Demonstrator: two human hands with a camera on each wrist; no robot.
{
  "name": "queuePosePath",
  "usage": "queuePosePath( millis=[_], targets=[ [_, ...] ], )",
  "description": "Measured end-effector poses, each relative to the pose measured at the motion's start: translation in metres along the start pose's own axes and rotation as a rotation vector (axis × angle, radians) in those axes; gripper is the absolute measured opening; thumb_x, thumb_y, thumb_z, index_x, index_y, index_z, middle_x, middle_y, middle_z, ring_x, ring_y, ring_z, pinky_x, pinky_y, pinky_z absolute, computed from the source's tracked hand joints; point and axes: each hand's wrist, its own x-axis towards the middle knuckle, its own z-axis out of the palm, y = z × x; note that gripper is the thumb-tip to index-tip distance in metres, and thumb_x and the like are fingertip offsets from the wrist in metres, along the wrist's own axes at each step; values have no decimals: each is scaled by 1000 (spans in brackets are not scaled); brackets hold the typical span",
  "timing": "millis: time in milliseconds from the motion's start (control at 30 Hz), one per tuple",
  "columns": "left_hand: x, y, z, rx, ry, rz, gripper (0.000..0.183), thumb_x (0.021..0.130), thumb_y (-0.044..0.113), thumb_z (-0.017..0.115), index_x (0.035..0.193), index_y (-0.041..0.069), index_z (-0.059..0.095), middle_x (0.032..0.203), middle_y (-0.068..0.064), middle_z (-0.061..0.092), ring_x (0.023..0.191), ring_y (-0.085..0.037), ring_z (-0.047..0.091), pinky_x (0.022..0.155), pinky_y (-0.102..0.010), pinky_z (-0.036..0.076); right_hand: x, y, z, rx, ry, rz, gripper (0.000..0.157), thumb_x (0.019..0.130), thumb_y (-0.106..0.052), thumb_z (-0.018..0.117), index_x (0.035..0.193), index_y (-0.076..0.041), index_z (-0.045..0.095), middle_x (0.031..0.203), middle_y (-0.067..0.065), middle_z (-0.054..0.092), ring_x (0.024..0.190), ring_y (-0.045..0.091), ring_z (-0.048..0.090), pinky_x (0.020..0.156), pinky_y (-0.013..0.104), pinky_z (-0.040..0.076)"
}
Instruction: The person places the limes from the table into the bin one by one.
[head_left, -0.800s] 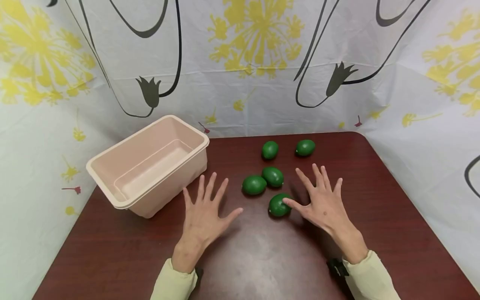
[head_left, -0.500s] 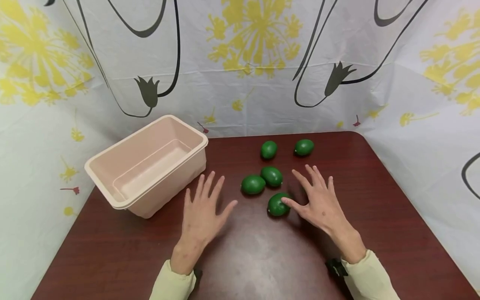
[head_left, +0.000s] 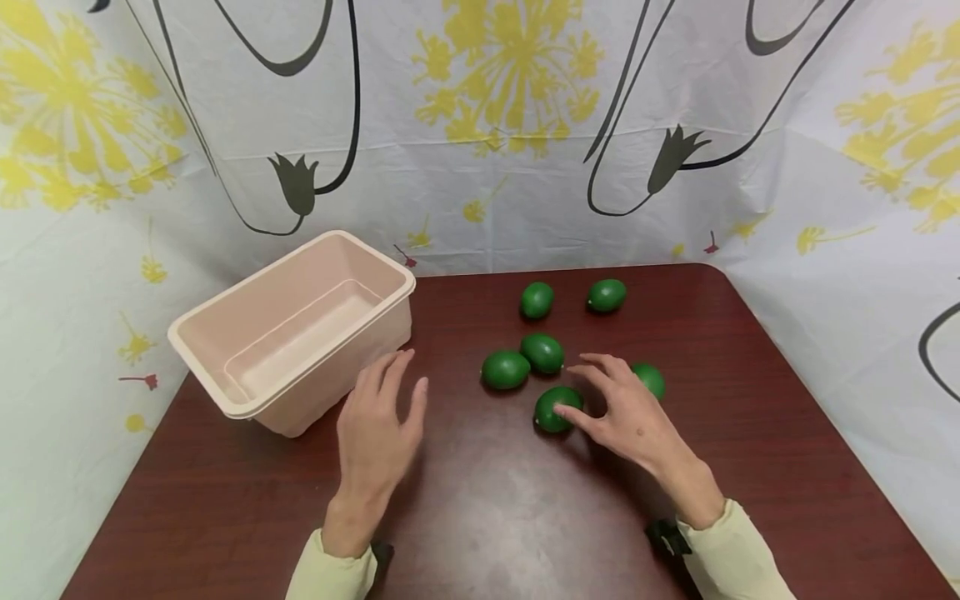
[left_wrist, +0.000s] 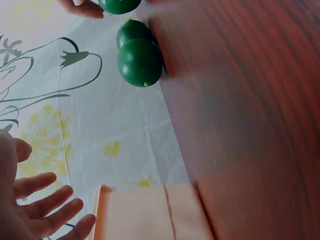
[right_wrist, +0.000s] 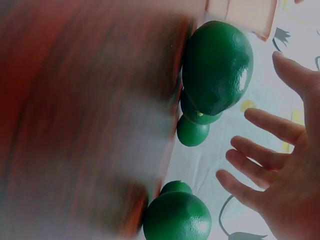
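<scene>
Several green limes lie on the table. My right hand [head_left: 637,421] hovers by the nearest lime [head_left: 553,410], its thumb overlapping it in the head view. A gap shows between the spread fingers [right_wrist: 267,122] and the large lime [right_wrist: 217,67] in the right wrist view. Another lime [head_left: 649,381] shows partly behind the right hand. Left of these sit two limes side by side, a left one [head_left: 505,369] and a right one [head_left: 542,354]. My left hand [head_left: 375,437] holds nothing, fingers loosely bent, in front of the beige plastic bin [head_left: 337,367].
Two more limes, one left [head_left: 537,300] and one right [head_left: 606,296], lie near the back edge of the dark red wooden table [head_left: 487,517]. A white cloth [head_left: 465,217] with yellow and grey flower prints hangs behind and at the sides.
My left hand has moved left toward the bin, its fingers drawing together. The right hand's fingers have bent and lowered. A lime hidden behind the right hand now shows.
</scene>
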Motion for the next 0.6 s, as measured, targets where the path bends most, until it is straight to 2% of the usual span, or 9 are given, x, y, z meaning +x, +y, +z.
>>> queuePosePath(
  millis=[167, 300, 600],
  targets=[
    [1, -4, -8, -45, 130, 30, 34, 96, 22, 69, 128, 9, 72, 120, -11, 72, 107, -30, 67, 81, -47, 57, -3, -1, 1, 26, -74, 20, 56, 88, -49, 82, 131, -16, 69, 139, 5, 60, 132, 29, 54, 102, 51, 52],
    [1, -8, -17, -54, 184, 35, 31, 96, 18, 68, 125, 9, 74, 118, -12, 72, 107, -30, 67, 77, -48, 56, -4, -1, 2, 22, -119, 39, 56, 88, -51, 81, 132, -18, 68, 136, 2, 61, 129, 27, 57, 102, 49, 53],
    [1, -16, -32, -50, 332, 35, 25, 93, 16, 67, 114, 6, 78, 108, -15, 73, 101, -35, 66, 84, -42, 49, -5, 0, 5, 7, -153, 47, 60, 87, -53, 81, 135, -21, 66, 130, 1, 62, 121, 27, 61, 95, 48, 55]
  ],
)
